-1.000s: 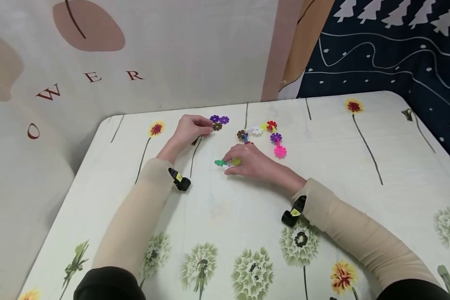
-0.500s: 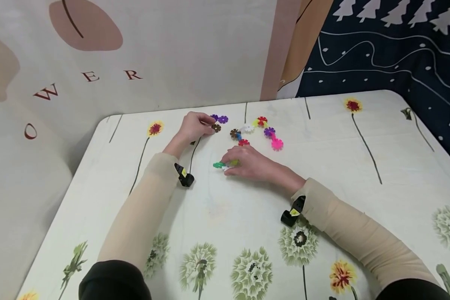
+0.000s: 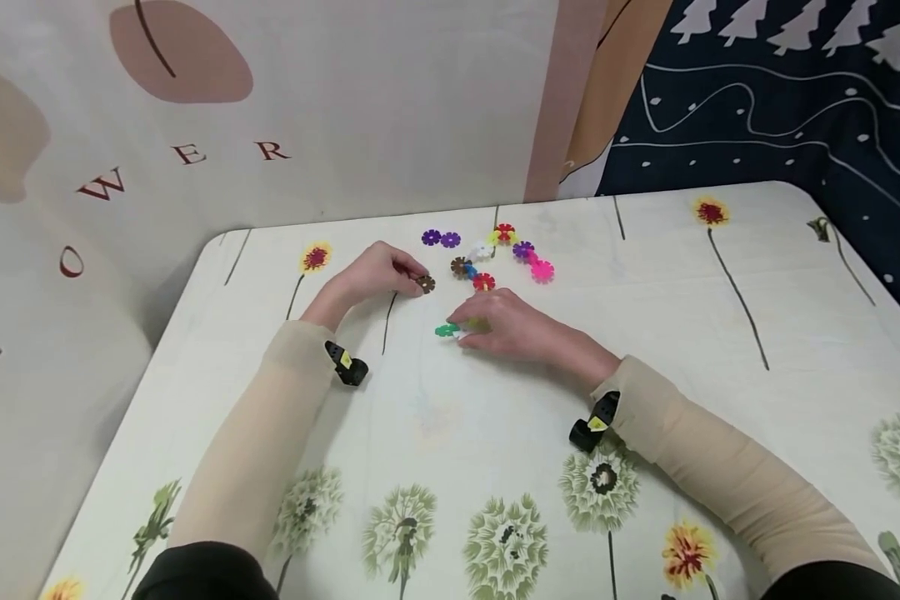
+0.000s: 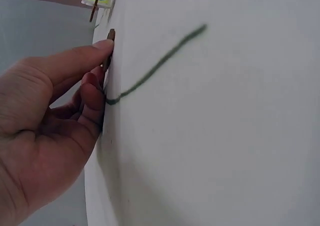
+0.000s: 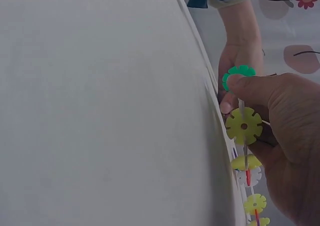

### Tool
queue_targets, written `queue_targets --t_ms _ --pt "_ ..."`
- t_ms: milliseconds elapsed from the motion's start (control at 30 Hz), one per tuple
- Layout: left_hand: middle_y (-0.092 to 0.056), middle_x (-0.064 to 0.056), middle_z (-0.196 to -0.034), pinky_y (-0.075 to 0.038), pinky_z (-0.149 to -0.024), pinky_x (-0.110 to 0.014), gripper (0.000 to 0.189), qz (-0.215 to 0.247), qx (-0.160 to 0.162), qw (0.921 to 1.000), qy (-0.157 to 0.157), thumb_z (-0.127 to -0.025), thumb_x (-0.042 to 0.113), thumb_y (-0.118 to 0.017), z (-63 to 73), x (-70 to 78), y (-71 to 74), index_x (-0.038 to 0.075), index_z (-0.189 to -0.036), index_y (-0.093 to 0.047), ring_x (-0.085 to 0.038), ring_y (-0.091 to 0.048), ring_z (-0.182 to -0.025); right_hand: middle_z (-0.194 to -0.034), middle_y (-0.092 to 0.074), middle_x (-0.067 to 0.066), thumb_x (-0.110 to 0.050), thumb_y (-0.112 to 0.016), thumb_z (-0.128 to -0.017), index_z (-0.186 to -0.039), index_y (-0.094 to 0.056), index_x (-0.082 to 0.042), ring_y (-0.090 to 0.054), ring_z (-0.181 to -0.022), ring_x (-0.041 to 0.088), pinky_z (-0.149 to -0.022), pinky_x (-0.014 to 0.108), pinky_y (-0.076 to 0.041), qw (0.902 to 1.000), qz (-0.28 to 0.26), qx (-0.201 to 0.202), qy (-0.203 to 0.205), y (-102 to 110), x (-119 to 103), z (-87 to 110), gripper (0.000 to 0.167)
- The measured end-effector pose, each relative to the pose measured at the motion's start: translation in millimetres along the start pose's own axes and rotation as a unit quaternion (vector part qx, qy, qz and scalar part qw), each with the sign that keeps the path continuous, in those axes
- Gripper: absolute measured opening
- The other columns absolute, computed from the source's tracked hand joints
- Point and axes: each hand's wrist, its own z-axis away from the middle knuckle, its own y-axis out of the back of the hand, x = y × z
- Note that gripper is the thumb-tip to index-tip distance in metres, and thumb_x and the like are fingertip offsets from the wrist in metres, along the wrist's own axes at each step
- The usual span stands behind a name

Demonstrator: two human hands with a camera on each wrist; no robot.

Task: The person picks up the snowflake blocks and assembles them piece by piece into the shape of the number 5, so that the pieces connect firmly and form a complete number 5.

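My left hand pinches a brown notched plastic disc between thumb and fingers, low over the table. In the left wrist view this brown disc shows edge-on at the thumb tip. To its right, my right hand grips the near end of a chain of interlocked notched discs. A green disc lies under the right thumb, with a yellow disc below it in the right wrist view. Beyond the hand the chain bends through a red disc and others to a pink disc. Fingers hide part of it.
Two loose purple discs lie near the table's back edge, left of the chain. The table wears a white cloth printed with flowers. A pale printed curtain hangs behind, and a dark one at the right.
My left hand has drawn the brown disc away from the two purple discs, towards me. The far part of the chain has shifted left, while my right hand keeps its grip nearly in place.
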Motion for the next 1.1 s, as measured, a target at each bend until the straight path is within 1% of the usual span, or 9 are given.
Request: queue_targets --t_ms 167,267,333,500,600,767,933,1000,1100 --pt "-0.070 -0.009 -0.098 -0.045 -0.075 -0.028 0.028 -0.006 -0.008 0.9999 -0.010 -0.085 0.003 -0.082 7.8 -6.1 -0.7 0.001 -0.112 -0.075 -0.020 -0.054 -0.086 -0.119 -0.073 0.007 -0.012 -0.081 -0.090 -0.121 -0.075 -0.004 -0.065 -0.113 0.022 -0.102 0.040 -0.049 0.9995 -0.018 0.007 -0.024 0.0 1.8 0.8 0.032" --pt "-0.066 -0.008 -0.096 -0.045 -0.075 -0.030 0.027 -0.010 -0.014 0.9997 -0.015 -0.084 0.003 -0.083 13.5 -10.0 -1.4 0.003 -0.109 -0.073 -0.022 -0.053 -0.086 -0.118 -0.073 0.007 -0.012 -0.082 -0.090 -0.120 -0.075 -0.004 -0.065 -0.111 0.022 -0.100 0.039 -0.050 0.9991 -0.024 0.010 -0.032 -0.3 2.6 0.8 0.032" --pt "-0.066 -0.009 -0.096 -0.046 -0.076 -0.031 0.025 -0.010 -0.021 0.9995 -0.023 -0.085 0.003 -0.082 18.0 -11.8 -1.9 0.003 -0.108 -0.072 -0.022 -0.055 -0.087 -0.117 -0.073 0.008 -0.012 -0.082 -0.089 -0.119 -0.076 -0.004 -0.065 -0.110 0.022 -0.098 0.039 -0.052 0.9988 -0.025 0.013 -0.039 -0.2 2.7 0.8 0.031" --pt "-0.071 -0.011 -0.100 -0.051 -0.080 -0.028 0.019 0.015 -0.035 0.9985 -0.040 -0.089 0.001 -0.078 29.5 -12.7 -2.7 -0.001 -0.107 -0.071 -0.022 -0.062 -0.091 -0.114 -0.074 0.010 -0.011 -0.082 -0.089 -0.115 -0.076 -0.002 -0.066 -0.106 0.023 -0.094 0.038 -0.054 0.9986 -0.021 0.026 -0.042 0.5 3.0 0.2 0.029" --pt "-0.072 -0.010 -0.098 -0.052 -0.077 -0.026 0.016 0.035 -0.038 0.9980 -0.037 -0.091 0.002 -0.076 34.8 -13.3 -3.4 -0.001 -0.106 -0.071 -0.019 -0.064 -0.088 -0.111 -0.074 0.009 -0.011 -0.082 -0.089 -0.113 -0.077 -0.002 -0.066 -0.103 0.023 -0.092 0.038 -0.054 0.9985 -0.020 0.035 -0.037 0.6 3.6 0.3 0.026" --pt "-0.073 -0.009 -0.096 -0.055 -0.072 -0.026 0.013 0.061 -0.048 0.9964 -0.033 -0.095 0.002 -0.072 37.4 -13.0 -5.2 -0.002 -0.107 -0.071 -0.017 -0.064 -0.080 -0.107 -0.075 0.008 -0.012 -0.082 -0.089 -0.110 -0.077 -0.001 -0.066 -0.097 0.021 -0.088 0.037 -0.053 0.9978 -0.024 0.058 -0.022 -1.2 7.1 2.1 0.024" --pt "-0.072 -0.010 -0.096 -0.056 -0.071 -0.026 0.012 0.073 -0.052 0.9954 -0.034 -0.095 0.000 -0.070 38.8 -10.5 -6.9 -0.003 -0.106 -0.071 -0.018 -0.063 -0.080 -0.105 -0.075 0.009 -0.010 -0.082 -0.088 -0.108 -0.077 0.000 -0.066 -0.094 0.020 -0.086 0.036 -0.054 0.9959 -0.040 0.080 -0.009 -5.1 8.9 3.5 0.022" --pt "-0.072 -0.011 -0.095 -0.056 -0.071 -0.026 0.012 0.076 -0.052 0.9952 -0.032 -0.095 0.000 -0.070 39.4 -10.0 -7.4 -0.003 -0.106 -0.071 -0.018 -0.064 -0.079 -0.106 -0.075 0.008 -0.009 -0.082 -0.088 -0.108 -0.076 0.000 -0.066 -0.094 0.020 -0.086 0.036 -0.054 0.9949 -0.050 0.087 -0.010 -7.7 9.5 3.6 0.022" --pt "-0.071 -0.012 -0.094 -0.057 -0.070 -0.027 0.013 0.088 -0.058 0.9939 -0.031 -0.095 0.001 -0.070 40.6 -9.5 -8.3 -0.004 -0.107 -0.070 -0.019 -0.064 -0.076 -0.107 -0.076 0.008 -0.007 -0.081 -0.089 -0.108 -0.077 -0.001 -0.067 -0.098 0.022 -0.090 0.038 -0.052 0.9932 -0.067 0.094 -0.016 -11.8 9.8 3.2 0.020"
